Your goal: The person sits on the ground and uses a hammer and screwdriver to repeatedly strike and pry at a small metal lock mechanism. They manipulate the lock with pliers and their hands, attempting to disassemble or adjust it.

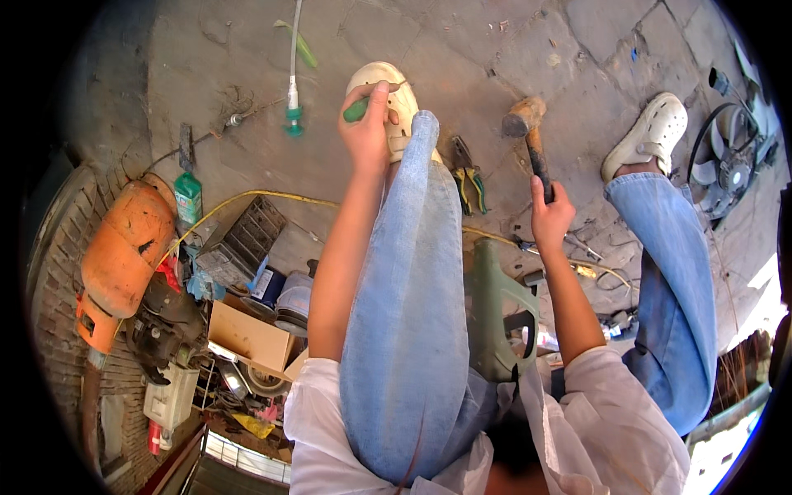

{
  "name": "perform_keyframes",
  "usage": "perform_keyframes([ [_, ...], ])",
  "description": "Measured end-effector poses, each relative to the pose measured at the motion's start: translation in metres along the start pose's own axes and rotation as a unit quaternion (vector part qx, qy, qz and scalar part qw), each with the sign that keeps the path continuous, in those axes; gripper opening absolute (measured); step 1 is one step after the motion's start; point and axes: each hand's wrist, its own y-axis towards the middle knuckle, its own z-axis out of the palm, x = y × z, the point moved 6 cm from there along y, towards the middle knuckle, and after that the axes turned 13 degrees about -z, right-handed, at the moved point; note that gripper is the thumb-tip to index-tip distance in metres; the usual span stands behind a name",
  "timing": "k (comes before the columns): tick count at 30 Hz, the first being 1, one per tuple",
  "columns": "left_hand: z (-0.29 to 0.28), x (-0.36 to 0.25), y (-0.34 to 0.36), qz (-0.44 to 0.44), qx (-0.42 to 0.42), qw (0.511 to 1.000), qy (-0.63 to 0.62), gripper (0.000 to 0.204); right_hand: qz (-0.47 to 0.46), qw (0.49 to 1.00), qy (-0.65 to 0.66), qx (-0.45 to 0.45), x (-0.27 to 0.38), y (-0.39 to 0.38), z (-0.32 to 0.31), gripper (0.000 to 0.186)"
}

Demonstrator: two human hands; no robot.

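Observation:
My left hand [367,132] is closed around a green-handled tool [356,110] with a thin shaft. It is over the cream clog [381,76] on my left foot; whether the tool touches the clog I cannot tell. To the right, my right hand [551,216] grips the dark handle of a hammer [525,120], its worn head pointing away from me over the floor. Between the two hands lie pliers [468,177] with green and yellow handles, just right of my left leg.
At left stand an orange gas cylinder [124,247], a green bottle [188,198], a dark slotted crate [239,243] and a cardboard box [247,334]. A yellow hose [289,195] crosses the floor. A green plastic stool [492,330] is beside my leg; a fan [730,165] lies far right.

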Motion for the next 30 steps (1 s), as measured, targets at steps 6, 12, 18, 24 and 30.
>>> perform_keyframes([
  [6,0.030,-0.012,-0.015,0.178,0.141,0.944,0.241,0.010,-0.016,0.992,-0.105,-0.071,-0.036,-0.017,-0.018,0.042],
  [12,0.038,-0.011,-0.024,0.219,0.155,0.898,0.350,0.014,0.043,0.990,-0.091,-0.098,-0.061,-0.021,-0.013,0.040],
  [18,0.044,-0.003,-0.031,0.202,0.192,0.874,0.398,0.018,-0.057,0.972,-0.132,-0.184,-0.027,-0.014,-0.031,0.036],
  [24,0.050,0.002,-0.038,0.192,0.221,0.817,0.496,0.023,-0.206,0.960,-0.176,-0.073,0.051,0.035,0.010,0.030],
  [30,0.053,0.010,-0.045,0.214,0.262,0.761,0.553,0.029,-0.214,0.948,-0.234,-0.023,0.078,0.071,0.035,0.027],
])
